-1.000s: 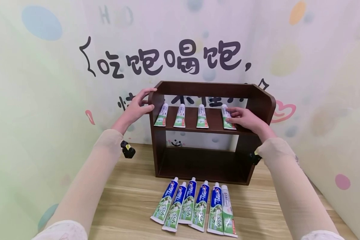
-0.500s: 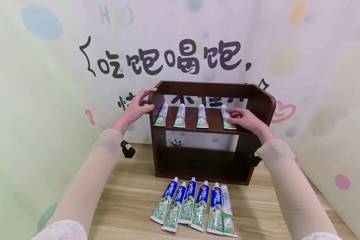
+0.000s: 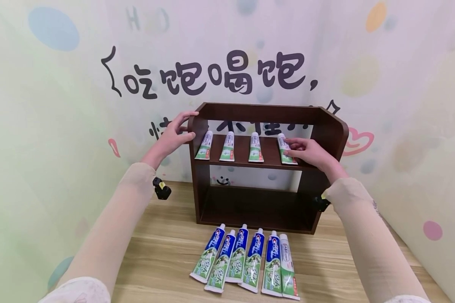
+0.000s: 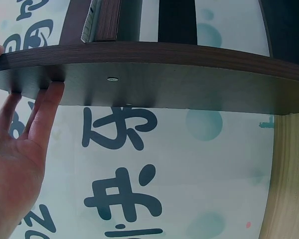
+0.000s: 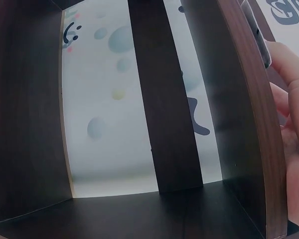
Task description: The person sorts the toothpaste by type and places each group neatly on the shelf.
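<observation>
Head view: touching rightmost white-green tube (image 3: 283, 147), lying on upper shelf (image 3: 241, 153) of brown rack (image 3: 258, 206), with thumb and bent fingers of right hand (image 3: 311, 150); can't tell if pinched. Resting left hand (image 3: 174, 132), fingers apart, against rack's left side. Seeing three matching tubes (image 3: 227, 147) leftward, five blue-green tubes (image 3: 255, 261) and another white tube (image 3: 289, 269) on tabletop (image 3: 167, 240).

Lower compartment (image 3: 255, 206) open-fronted; tabletop tubes (image 3: 253, 261) before it; gaps separate shelf tubes (image 3: 255, 147).
</observation>
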`<state>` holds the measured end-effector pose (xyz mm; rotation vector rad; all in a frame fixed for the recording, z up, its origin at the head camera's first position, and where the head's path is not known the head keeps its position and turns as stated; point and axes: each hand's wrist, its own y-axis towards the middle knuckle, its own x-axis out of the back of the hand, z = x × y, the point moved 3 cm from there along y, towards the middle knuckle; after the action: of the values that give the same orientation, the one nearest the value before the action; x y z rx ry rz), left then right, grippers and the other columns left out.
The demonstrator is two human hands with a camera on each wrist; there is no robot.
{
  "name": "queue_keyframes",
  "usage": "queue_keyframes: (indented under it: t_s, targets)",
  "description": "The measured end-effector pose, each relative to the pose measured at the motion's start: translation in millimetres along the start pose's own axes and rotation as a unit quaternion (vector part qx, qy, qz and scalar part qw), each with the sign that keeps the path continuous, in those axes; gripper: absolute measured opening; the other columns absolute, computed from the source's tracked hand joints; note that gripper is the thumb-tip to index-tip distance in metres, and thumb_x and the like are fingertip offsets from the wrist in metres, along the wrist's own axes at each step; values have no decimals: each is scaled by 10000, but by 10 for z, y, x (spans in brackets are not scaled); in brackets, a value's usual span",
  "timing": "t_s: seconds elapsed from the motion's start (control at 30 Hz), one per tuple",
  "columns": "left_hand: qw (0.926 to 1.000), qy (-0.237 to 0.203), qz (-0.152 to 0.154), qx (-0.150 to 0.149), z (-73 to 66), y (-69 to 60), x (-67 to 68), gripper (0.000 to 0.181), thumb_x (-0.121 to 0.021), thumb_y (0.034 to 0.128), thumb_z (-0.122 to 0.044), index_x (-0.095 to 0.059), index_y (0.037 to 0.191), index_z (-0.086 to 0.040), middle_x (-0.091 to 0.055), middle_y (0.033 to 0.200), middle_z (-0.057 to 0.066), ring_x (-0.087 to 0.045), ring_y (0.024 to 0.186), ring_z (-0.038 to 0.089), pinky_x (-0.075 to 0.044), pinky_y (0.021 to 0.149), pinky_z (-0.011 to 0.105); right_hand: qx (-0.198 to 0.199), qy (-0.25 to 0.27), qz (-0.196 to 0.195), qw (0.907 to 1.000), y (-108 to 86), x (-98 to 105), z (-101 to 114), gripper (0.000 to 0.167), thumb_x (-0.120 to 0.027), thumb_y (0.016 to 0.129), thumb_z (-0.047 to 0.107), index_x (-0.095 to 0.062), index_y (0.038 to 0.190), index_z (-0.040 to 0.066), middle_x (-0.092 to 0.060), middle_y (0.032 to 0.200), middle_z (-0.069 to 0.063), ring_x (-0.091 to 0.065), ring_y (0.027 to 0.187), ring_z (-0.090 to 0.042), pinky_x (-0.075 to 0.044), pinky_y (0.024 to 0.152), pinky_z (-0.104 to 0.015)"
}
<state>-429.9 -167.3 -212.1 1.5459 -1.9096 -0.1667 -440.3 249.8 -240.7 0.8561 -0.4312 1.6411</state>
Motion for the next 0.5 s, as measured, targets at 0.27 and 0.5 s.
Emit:
queue_keyframes:
  t_s: [0.27, 0.5]
  targets:
    - [9999, 26, 90, 98, -165, -82, -16, 599, -569, 932, -93, -371, 1492, -168, -287, 1624, 73, -454, 1302, 431, -486, 1006, 555, 26, 27, 32, 10000, 3, -5, -12, 636, -652, 924, 416, -458, 1485, 187, -518, 1412, -200, -450, 1215, -315, -418, 1004, -446]
    - [9999, 9, 143, 89, -277, -142, -29, 590, -565, 935, -101, -370, 1490, -153, -290, 1618, 96, -441, 1306, 450, -480, 1017, 563, 97, -5, 58, 9999, -8, -4, -8, 636, -645, 929, 415, -450, 1490, 187, -517, 1417, -201, -459, 1219, -318, -422, 1012, -447]
